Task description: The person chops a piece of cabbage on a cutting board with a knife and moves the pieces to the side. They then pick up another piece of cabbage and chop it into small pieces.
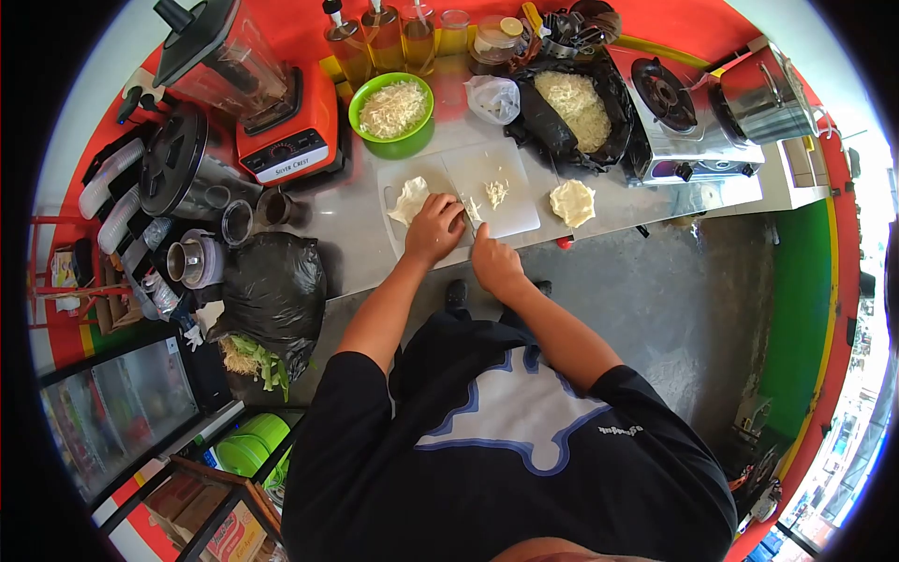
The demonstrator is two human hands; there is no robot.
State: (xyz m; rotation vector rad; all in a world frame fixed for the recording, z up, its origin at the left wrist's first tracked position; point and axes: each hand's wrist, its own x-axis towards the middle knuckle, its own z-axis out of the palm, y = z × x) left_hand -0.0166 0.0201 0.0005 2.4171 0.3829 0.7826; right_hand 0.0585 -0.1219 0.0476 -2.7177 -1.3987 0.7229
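On the white cutting board (513,220), my left hand (435,229) has its fingers curled and pressed down on a pale piece that looks like cabbage, mostly hidden beneath them. My right hand (496,262) grips a knife (473,218), its blade pointing away from me and close beside the left fingertips. Thin pale shreds (496,193) lie on the board just past the blade. Left of my fingers sits another pale leafy piece (409,199). A third pale chunk (572,203) rests on the metal counter, right of the board.
Behind the board stand a green bowl (421,133) of pale shreds and a black bag (618,126) holding more. A red blender (314,117) is at the left, a gas stove (693,150) at the right. Another black bag (272,290) sits at the counter's left end.
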